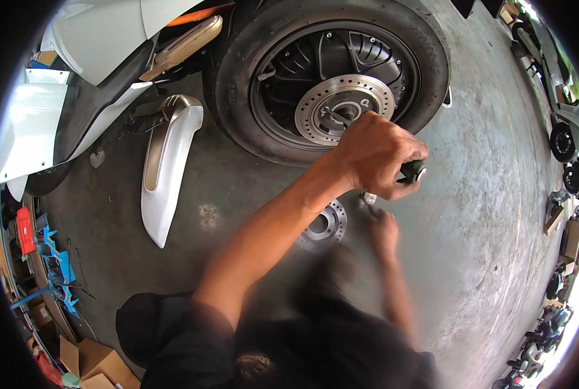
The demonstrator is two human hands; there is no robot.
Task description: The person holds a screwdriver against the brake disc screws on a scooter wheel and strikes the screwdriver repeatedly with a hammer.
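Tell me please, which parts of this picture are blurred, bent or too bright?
In the head view, the wheel and left hand look fairly sharp, but the right forearm is blurred; also in the head view, the edges bend as through a fisheye lens, corners are black, and the right edge is partly washed out.

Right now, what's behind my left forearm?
Partly behind your left forearm, a loose drilled brake disc lies on the floor; its right side shows. The forearm covers its upper left, so I can't see that or anything else hidden there.
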